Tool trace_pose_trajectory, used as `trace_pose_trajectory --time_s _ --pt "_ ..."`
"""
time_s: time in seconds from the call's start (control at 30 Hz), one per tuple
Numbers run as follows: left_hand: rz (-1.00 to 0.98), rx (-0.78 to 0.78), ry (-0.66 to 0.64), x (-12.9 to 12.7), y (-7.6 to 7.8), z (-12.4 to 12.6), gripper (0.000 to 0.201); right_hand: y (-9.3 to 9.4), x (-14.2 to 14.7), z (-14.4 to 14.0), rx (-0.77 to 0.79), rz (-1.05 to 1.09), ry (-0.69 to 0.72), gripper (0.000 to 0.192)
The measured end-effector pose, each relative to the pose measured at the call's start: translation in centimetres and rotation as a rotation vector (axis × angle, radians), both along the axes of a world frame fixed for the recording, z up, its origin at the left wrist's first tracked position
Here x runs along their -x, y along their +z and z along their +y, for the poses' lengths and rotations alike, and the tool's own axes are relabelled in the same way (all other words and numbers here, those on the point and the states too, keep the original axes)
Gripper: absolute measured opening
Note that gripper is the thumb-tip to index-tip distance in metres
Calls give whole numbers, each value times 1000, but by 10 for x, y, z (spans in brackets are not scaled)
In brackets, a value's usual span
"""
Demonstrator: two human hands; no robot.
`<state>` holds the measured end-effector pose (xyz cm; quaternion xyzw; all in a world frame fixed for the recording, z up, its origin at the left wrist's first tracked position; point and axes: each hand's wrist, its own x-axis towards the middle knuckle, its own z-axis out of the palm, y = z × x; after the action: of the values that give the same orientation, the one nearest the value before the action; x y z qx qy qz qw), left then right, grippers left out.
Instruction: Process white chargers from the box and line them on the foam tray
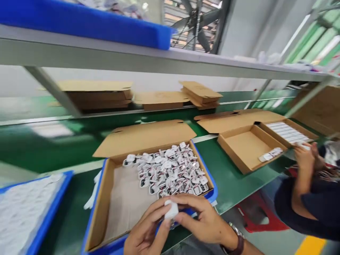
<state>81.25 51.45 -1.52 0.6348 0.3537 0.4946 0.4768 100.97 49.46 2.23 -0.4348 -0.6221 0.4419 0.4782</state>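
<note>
Green conveyor belt (pixel 53 141) beneath grey metal shelf (pixel 186 60).

White charger (pixel 171 209); brown box (pixel 106 198); blue tray (pixel 212 193).

A small white plug (pixel 171 209), blocky with rounded corners, is pinched between the fingertips of both hands, the left hand (pixel 145 233) below and left of it, the right hand (pixel 204 221) to its right. It is held just above the near edge of the box (pixel 117 209), close to the heap of like plugs (pixel 170 170) beyond the grip.
</note>
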Motion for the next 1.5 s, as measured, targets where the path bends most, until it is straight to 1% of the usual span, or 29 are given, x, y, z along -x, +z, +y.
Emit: trace_pose_trajectory --time_s 0.07,0.13,0.23,0.3,0.4,0.47,0.53,0.63,0.73,0.83,0.93,1.03,1.13,1.2,1.33,1.43,1.5 --pt "-33 10 -4 -2 1 1 21 -4 -1 -1 -4 -13 -19 43" --pt "-56 -5 13 -7 3 2 25 -7 1 -1 -23 -11 -34 43" --pt "-75 -29 -3 -11 4 4 28 -11 4 0 -50 -9 -38 43" --pt "-98 4 -12 -12 0 5 26 -13 5 2 -2 7 -38 42" --pt "-169 92 -15 -13 -7 8 20 -18 2 3 112 33 -20 39" --pt "-222 139 -22 -15 -9 10 18 -21 -3 3 156 13 0 44" --pt "-247 179 -37 -16 -8 13 18 -23 -8 1 166 -73 8 54" --pt "-243 208 -47 -16 -3 17 17 -20 -14 -2 135 -274 -1 65" --pt "-244 241 -31 -17 0 19 15 -15 -15 -3 105 -382 8 65" --pt "-259 359 3 -19 3 18 12 -14 -13 -2 73 -407 -3 65" --pt "-304 484 8 -23 11 17 20 -17 -12 -1 28 -397 -33 63" --pt "-343 545 -19 -26 20 18 27 -19 -11 1 -55 -370 -48 57" --pt "-326 562 -28 -26 24 18 29 -17 -9 3 -121 -346 -49 51" --pt "-309 559 -44 -25 24 18 28 -17 -9 4 -130 -322 -45 50" --pt "-279 547 -64 -22 16 16 25 -19 -9 4 -131 -289 -55 52" --pt "-269 490 -69 -21 8 15 22 -21 -10 2 -141 -291 -66 53" --pt "-257 452 -76 -20 6 15 19 -21 -10 1 -119 -272 -60 54"
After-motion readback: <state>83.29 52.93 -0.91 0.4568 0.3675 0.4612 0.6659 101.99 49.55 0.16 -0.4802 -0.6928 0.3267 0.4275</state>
